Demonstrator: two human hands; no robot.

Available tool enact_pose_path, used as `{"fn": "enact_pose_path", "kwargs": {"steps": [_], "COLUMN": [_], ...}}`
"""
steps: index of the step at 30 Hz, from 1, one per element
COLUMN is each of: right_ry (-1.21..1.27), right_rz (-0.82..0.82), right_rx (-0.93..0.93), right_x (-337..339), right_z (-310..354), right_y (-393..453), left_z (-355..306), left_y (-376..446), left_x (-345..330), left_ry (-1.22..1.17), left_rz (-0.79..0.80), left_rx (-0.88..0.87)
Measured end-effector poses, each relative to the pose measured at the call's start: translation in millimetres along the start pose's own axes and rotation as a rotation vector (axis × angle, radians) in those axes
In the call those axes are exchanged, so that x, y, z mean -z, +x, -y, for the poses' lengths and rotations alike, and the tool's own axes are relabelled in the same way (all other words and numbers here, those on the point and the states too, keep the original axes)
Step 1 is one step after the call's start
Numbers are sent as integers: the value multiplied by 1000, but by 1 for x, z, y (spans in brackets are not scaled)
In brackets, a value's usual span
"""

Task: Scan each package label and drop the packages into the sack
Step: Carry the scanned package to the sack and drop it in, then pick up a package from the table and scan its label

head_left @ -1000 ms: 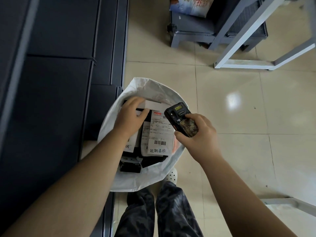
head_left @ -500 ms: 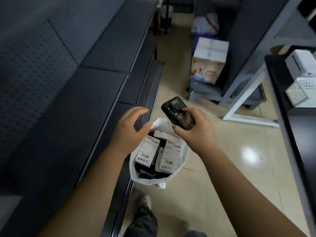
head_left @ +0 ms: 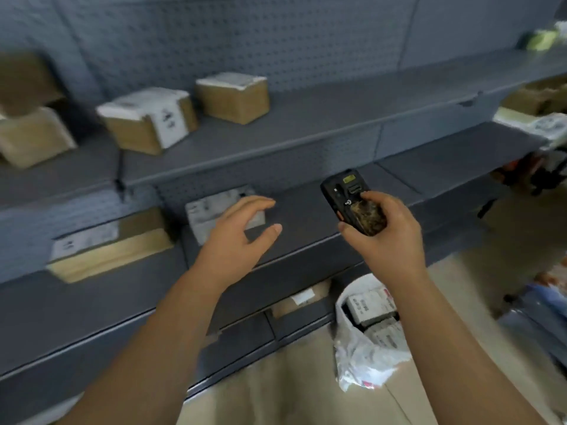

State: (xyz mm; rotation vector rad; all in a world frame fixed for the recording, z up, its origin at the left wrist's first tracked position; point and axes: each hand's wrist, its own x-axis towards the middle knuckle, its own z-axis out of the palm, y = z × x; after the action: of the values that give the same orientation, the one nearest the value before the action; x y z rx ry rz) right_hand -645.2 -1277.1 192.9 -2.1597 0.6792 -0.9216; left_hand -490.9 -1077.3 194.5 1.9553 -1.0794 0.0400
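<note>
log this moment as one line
left hand: open, reaching for grey package | right hand: holds scanner | sack: holds packages

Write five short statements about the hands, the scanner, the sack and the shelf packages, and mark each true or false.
1. The right hand grips the scanner. True.
2. The left hand holds a package. False: it is open and holds nothing, reaching toward the grey package on the shelf.
3. The sack stands on the floor with packages inside. True.
4. The sack sits on the top shelf. False: it is on the floor below the right hand.
5. Brown boxes sit on the upper shelf. True.
</note>
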Motion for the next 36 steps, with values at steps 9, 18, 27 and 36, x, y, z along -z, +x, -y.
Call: {"fn": "enact_pose_path", "kwargs": {"steps": [9,18,27,36], "right_ry": [194,366,500,687], "right_rz": [340,688,974,1143], "right_rx": [306,576,840,934], "right_x": [-154,-325,-484,-611], "right_z": [203,419,583,739], "right_y": [-118,-304,-458,-560], "left_z": [48,83,119,158], "left_y": [-213,-462,-633,-711], "left_x": [223,428,566,702], "left_ry": [172,395,551,668], "left_rz": [-371,-674,-944,-1135], "left_rx": [232,601,952,1153]}}
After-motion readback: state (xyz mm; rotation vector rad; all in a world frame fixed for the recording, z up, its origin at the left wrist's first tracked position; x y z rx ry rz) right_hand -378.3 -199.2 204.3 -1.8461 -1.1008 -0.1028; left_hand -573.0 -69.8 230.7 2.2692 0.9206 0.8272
